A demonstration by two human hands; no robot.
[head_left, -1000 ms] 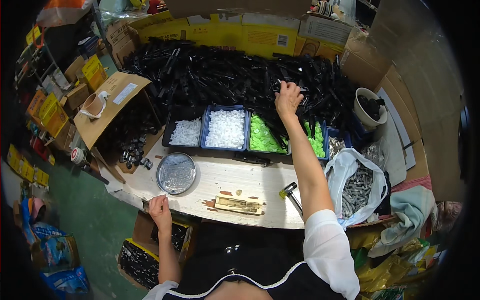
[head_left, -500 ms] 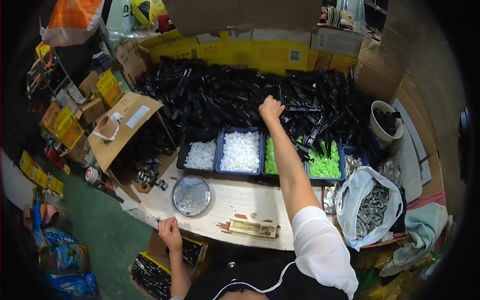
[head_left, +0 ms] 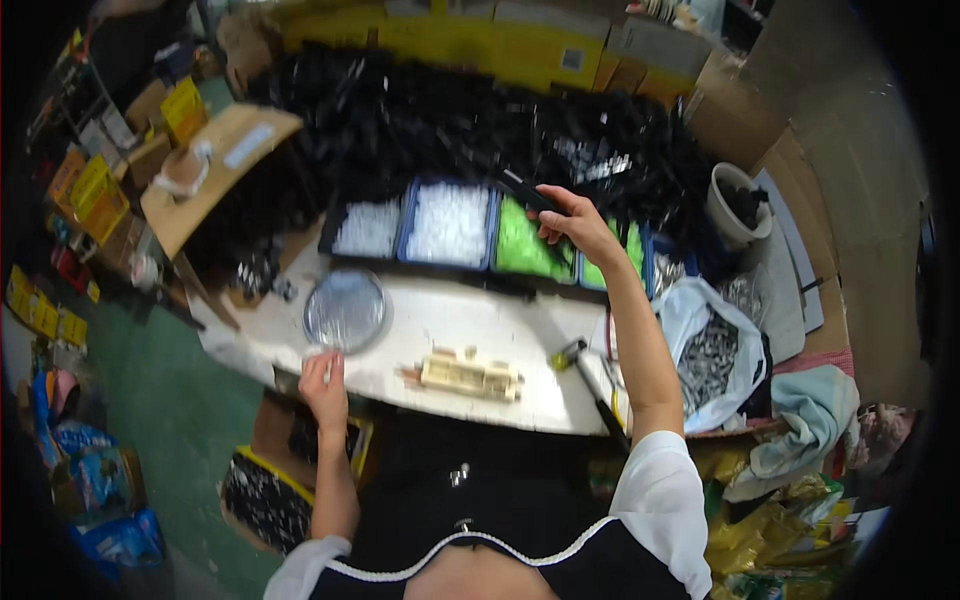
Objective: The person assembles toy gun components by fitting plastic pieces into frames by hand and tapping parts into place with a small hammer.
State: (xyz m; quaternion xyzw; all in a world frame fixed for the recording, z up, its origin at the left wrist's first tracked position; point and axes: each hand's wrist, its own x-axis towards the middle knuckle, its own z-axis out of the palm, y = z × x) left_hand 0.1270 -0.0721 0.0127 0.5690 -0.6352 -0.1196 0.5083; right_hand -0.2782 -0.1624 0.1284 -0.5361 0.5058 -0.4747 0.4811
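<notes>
We hold one long black plastic part (head_left: 527,190) in our right hand (head_left: 578,225), the fingers closed around its near end, lifted above the green tray (head_left: 520,248) and just in front of the big black pile (head_left: 470,125) of such parts. Our left hand (head_left: 325,378) rests loosely closed on the near edge of the white table (head_left: 440,320), just beside the round metal dish (head_left: 345,310); we cannot tell if it holds something. We judge the work is at an early stage: one part is taken, not yet brought to the small beige jig (head_left: 470,374), and the pile remains large.
</notes>
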